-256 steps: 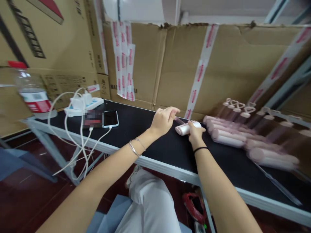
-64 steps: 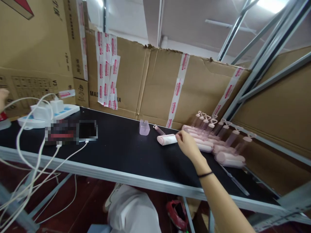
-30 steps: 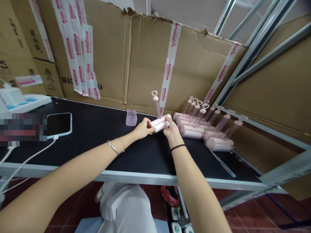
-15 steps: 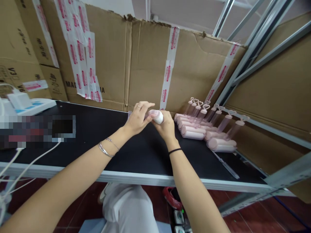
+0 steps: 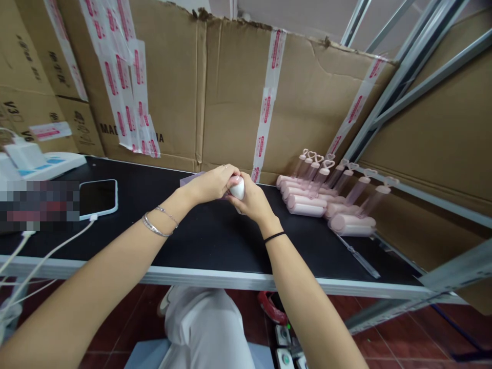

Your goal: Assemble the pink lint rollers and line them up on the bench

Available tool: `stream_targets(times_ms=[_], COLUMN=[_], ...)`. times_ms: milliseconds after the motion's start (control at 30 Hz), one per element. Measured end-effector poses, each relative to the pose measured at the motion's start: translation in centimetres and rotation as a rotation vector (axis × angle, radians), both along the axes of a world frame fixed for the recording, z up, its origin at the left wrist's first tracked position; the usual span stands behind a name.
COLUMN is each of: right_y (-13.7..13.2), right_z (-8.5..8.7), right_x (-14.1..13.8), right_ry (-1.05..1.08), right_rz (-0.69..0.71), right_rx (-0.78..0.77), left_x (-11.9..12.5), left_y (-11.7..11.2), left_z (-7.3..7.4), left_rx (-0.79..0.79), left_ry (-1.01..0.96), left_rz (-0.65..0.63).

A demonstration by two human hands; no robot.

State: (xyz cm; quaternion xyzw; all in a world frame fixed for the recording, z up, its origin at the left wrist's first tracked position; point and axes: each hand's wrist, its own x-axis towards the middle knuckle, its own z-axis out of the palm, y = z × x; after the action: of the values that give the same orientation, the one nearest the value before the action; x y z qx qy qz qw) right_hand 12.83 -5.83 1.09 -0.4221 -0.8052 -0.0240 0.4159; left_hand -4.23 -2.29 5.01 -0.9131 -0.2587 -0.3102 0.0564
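"What are those hands holding?"

"The right hand's (image 5: pixel 254 201) fingers are gripping a white-ended cylinder (image 5: pixel 237 189), mostly hidden, over the bench (image 5: pixel 226 246), well left of the screwdriver (image 5: pixel 359 258)."

"And the left hand (image 5: pixel 213 184)?"

"Its fingers are curling against the cylinder; what they're pinching, I can't tell. A translucent lilac piece (image 5: pixel 188 180) is showing behind, farther left of the screwdriver."

"Those pink cylinders (image 5: pixel 307 203) with heart-topped tubes?"

"They're lying just beyond the screwdriver."
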Motion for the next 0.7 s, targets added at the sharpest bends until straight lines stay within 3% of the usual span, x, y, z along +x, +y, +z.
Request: stream_targets(times_ms=[200,500,700], right_y=[0.47,0.63,0.83], right_z=[0.01,0.43,0.13], right_x=[-0.30,-0.30,-0.48], right_ry=[0.074,0.105,0.194], right_rz=[0.108,0.164,0.119], right_rx=[0.038,0.044,-0.001], left_x=[0.09,-0.27,-0.02], left_y=[0.68,0.24,0.75], left_z=[-0.05,0.78,0.28], left_rx=[0.212,0.127,0.143], left_ry=[0.104,0.089,0.003], left_rz=[0.040,0.102,0.056])
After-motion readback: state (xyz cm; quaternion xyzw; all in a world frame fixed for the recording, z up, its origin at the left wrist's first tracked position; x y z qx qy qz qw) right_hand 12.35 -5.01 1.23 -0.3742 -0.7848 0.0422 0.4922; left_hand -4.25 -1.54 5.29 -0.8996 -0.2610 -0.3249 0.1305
